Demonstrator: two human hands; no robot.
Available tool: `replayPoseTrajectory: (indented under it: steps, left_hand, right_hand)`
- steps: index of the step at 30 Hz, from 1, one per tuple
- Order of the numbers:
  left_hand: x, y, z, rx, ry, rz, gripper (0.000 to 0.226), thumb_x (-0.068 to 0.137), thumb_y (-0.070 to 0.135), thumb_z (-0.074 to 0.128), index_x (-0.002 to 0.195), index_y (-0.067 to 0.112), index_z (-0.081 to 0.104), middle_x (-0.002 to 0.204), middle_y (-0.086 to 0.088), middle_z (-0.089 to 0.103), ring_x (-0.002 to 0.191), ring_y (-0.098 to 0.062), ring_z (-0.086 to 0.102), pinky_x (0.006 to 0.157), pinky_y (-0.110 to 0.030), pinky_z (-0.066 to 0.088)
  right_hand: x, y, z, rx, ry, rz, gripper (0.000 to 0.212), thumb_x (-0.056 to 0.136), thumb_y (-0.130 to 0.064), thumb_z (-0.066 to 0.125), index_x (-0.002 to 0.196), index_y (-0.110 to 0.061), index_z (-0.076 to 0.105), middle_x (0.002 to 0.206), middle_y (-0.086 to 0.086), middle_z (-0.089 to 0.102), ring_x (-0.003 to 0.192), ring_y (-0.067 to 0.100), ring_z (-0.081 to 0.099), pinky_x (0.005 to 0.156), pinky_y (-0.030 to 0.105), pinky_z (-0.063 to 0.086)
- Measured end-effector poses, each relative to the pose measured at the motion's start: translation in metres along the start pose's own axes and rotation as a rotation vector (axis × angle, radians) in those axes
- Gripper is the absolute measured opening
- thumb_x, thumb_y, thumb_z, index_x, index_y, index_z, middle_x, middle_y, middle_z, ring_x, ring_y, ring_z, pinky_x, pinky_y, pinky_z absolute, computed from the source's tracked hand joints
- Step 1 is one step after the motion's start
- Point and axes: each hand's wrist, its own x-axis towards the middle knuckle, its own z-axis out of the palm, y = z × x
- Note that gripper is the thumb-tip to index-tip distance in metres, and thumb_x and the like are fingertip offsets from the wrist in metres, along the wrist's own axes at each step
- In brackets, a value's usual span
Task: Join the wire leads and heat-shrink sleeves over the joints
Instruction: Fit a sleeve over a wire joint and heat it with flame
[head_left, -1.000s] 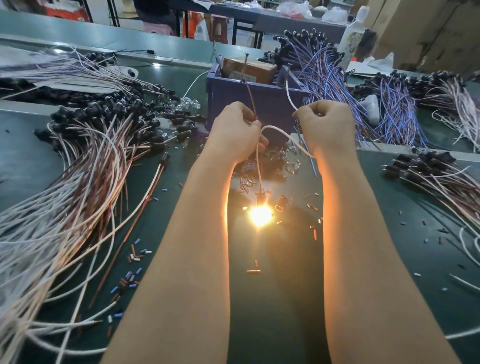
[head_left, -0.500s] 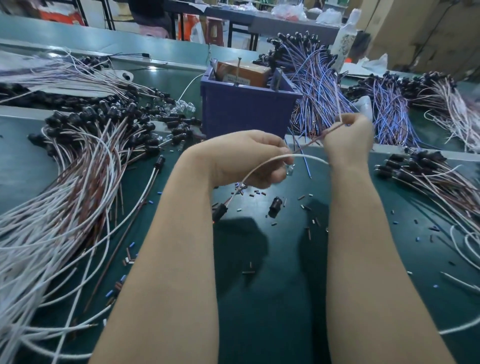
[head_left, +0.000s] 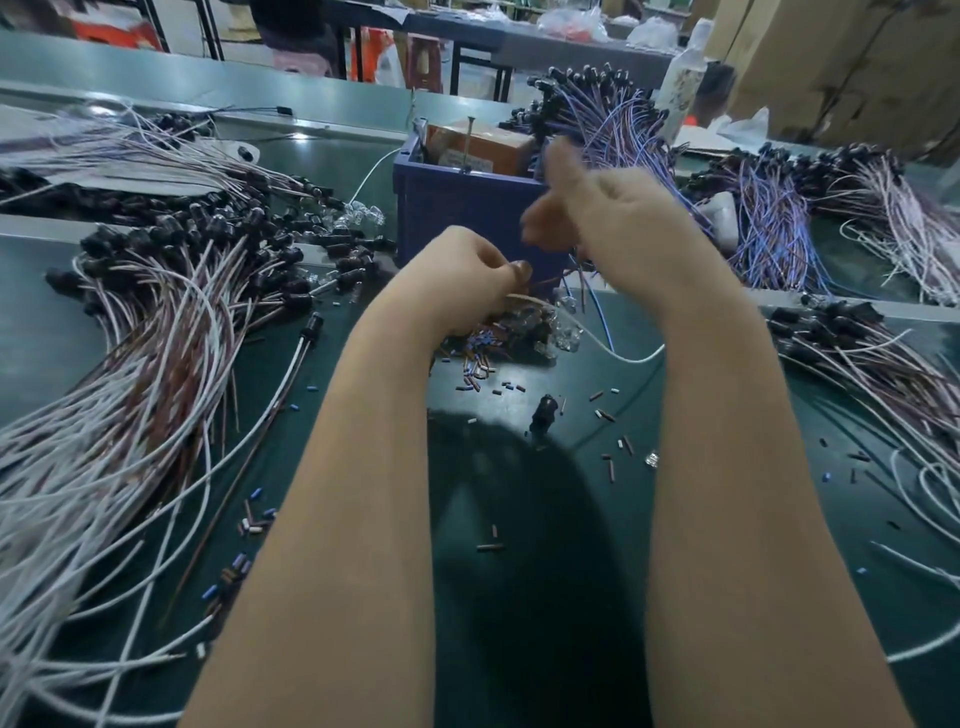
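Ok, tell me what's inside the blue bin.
The blue bin holds a brown box and an upright thin rod. Its walls and the right hand hide everything lower.

Wire heaps (head_left: 156, 364) flanking littered mat (head_left: 519, 597)

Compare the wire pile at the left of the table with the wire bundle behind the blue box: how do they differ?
The left pile has white and brown wires; the bundle behind the blue box has blue and purple ones. The left pile fans flat over the table; the bundle arches up and over. The left pile looks larger. Both carry black ends.
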Motion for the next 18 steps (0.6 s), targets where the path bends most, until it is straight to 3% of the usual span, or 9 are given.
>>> replayPoseTrajectory:
  steps: [3, 5, 7, 10, 12, 13, 15, 17, 18]
  left_hand:
    - [-0.001, -0.002, 0.000, 0.041, 0.040, 0.001, 0.023, 0.089, 0.017, 0.054, 0.084, 0.001, 0.070, 0.066, -0.009, 0.054, 0.045, -0.014, 0.037, 0.045, -0.021, 0.031]
    - [-0.002, -0.001, 0.000, 0.082, 0.050, 0.003, 0.022, 0.087, 0.014, 0.052, 0.087, 0.005, 0.072, 0.069, -0.009, 0.059, 0.048, -0.013, 0.042, 0.047, -0.021, 0.034]
    - [-0.002, 0.000, 0.001, 0.111, 0.087, 0.008, 0.021, 0.087, 0.015, 0.053, 0.088, 0.006, 0.072, 0.077, -0.010, 0.066, 0.056, -0.015, 0.050, 0.052, -0.022, 0.041]
    - [0.003, 0.001, 0.001, 0.149, 0.233, -0.034, 0.017, 0.089, 0.021, 0.056, 0.095, 0.011, 0.067, 0.100, -0.008, 0.068, 0.093, -0.023, 0.061, 0.083, -0.032, 0.050]
    - [0.004, 0.002, -0.002, 0.197, 0.349, -0.052, 0.016, 0.091, 0.030, 0.054, 0.097, 0.019, 0.064, 0.106, -0.006, 0.065, 0.105, -0.025, 0.058, 0.095, -0.035, 0.045]
    - [0.004, 0.002, -0.005, 0.180, 0.364, -0.044, 0.021, 0.093, 0.034, 0.052, 0.092, 0.018, 0.065, 0.098, -0.006, 0.066, 0.099, -0.022, 0.061, 0.091, -0.031, 0.045]
    - [0.005, 0.004, -0.005, 0.034, 0.265, -0.032, 0.042, 0.098, 0.038, 0.042, 0.080, 0.013, 0.070, 0.075, -0.004, 0.063, 0.067, -0.007, 0.062, 0.067, -0.020, 0.044]
    - [0.002, 0.012, -0.001, -0.158, 0.171, -0.042, 0.049, 0.102, 0.037, 0.035, 0.084, 0.008, 0.070, 0.070, -0.001, 0.062, 0.042, 0.002, 0.051, 0.048, -0.014, 0.039]
    - [0.002, 0.017, 0.002, -0.241, 0.199, -0.027, 0.046, 0.102, 0.034, 0.034, 0.089, 0.007, 0.068, 0.073, -0.002, 0.062, 0.044, 0.000, 0.049, 0.048, -0.014, 0.038]
  right_hand:
    - [-0.004, 0.005, -0.004, -0.339, -0.308, 0.039, 0.033, 0.093, -0.044, 0.050, 0.098, -0.019, 0.071, 0.089, 0.000, 0.071, 0.083, 0.015, 0.064, 0.084, 0.036, 0.051]
    - [-0.004, 0.005, -0.002, -0.497, -0.378, 0.008, 0.031, 0.092, -0.042, 0.051, 0.104, -0.020, 0.070, 0.090, -0.003, 0.070, 0.084, 0.016, 0.063, 0.086, 0.036, 0.051]
    - [-0.003, 0.005, 0.005, -0.478, -0.439, -0.011, 0.030, 0.096, -0.035, 0.047, 0.106, -0.015, 0.068, 0.094, -0.001, 0.072, 0.093, 0.019, 0.065, 0.092, 0.039, 0.049]
    - [0.001, 0.010, 0.016, -0.316, -0.407, 0.070, 0.027, 0.099, -0.022, 0.045, 0.098, -0.009, 0.069, 0.077, 0.000, 0.071, 0.078, 0.018, 0.066, 0.082, 0.035, 0.053]
    - [0.004, 0.017, 0.017, -0.207, -0.238, 0.123, 0.026, 0.099, -0.015, 0.043, 0.092, -0.010, 0.067, 0.067, 0.000, 0.061, 0.065, 0.018, 0.060, 0.070, 0.033, 0.054]
    - [0.006, 0.021, 0.016, -0.159, -0.110, 0.119, 0.026, 0.099, -0.014, 0.042, 0.088, -0.013, 0.066, 0.066, -0.001, 0.056, 0.065, 0.019, 0.058, 0.069, 0.032, 0.052]
    - [0.009, 0.021, 0.011, -0.095, 0.116, 0.060, 0.025, 0.099, -0.017, 0.042, 0.087, -0.019, 0.063, 0.070, -0.003, 0.053, 0.071, 0.019, 0.054, 0.068, 0.028, 0.045]
    - [0.008, 0.015, 0.008, -0.071, 0.129, -0.003, 0.022, 0.098, -0.020, 0.045, 0.087, -0.023, 0.063, 0.069, -0.005, 0.053, 0.067, 0.014, 0.051, 0.059, 0.024, 0.038]
    - [0.006, 0.011, 0.008, -0.080, 0.061, -0.030, 0.021, 0.098, -0.020, 0.046, 0.087, -0.024, 0.062, 0.067, -0.006, 0.053, 0.061, 0.010, 0.049, 0.055, 0.023, 0.036]
